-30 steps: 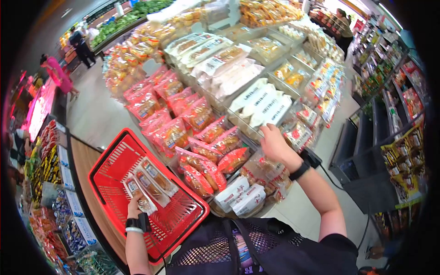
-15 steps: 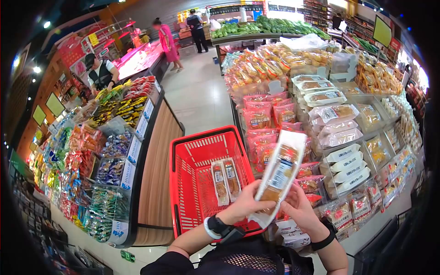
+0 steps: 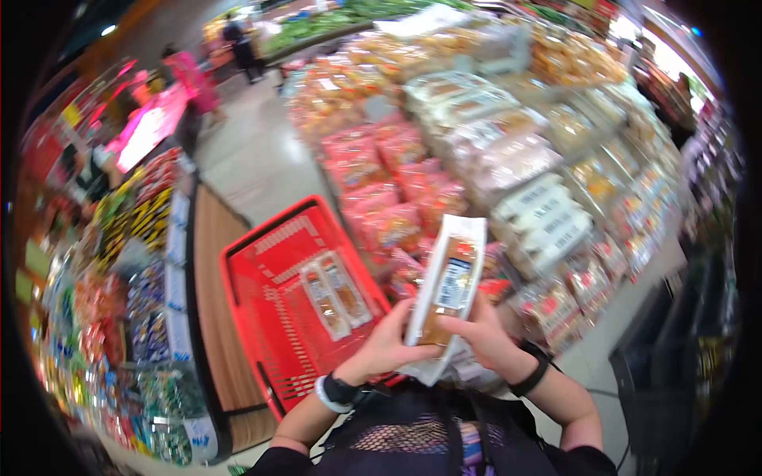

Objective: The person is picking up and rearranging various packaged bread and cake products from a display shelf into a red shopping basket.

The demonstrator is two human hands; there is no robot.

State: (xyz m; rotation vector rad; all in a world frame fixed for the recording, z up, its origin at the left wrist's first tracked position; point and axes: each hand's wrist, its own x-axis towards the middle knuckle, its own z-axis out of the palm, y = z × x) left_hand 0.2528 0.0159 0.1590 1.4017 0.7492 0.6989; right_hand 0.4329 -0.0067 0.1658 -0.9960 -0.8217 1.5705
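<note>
A long packaged bread in a white-edged wrapper with a label (image 3: 454, 282) is held upright between both hands, in front of my body. My left hand (image 3: 393, 341) grips its lower left side, fingers wrapped round it. On the lower right side, my right hand (image 3: 482, 337) holds it with the thumb across the front. Beside my left arm is a red basket (image 3: 238, 317) with two similar packaged breads (image 3: 335, 295) lying side by side in it.
Packaged breads in pink wrappers (image 3: 393, 226) and white packs (image 3: 544, 218) fill the display ahead and right. A shelf of bagged goods (image 3: 143, 301) with a wooden side panel (image 3: 226, 317) stands left. People (image 3: 240, 47) are in the far aisle.
The view has turned to the right and blurred, so the basket and shelves appear further left. Both hands still hold the bread, now slightly lower and more upright.
</note>
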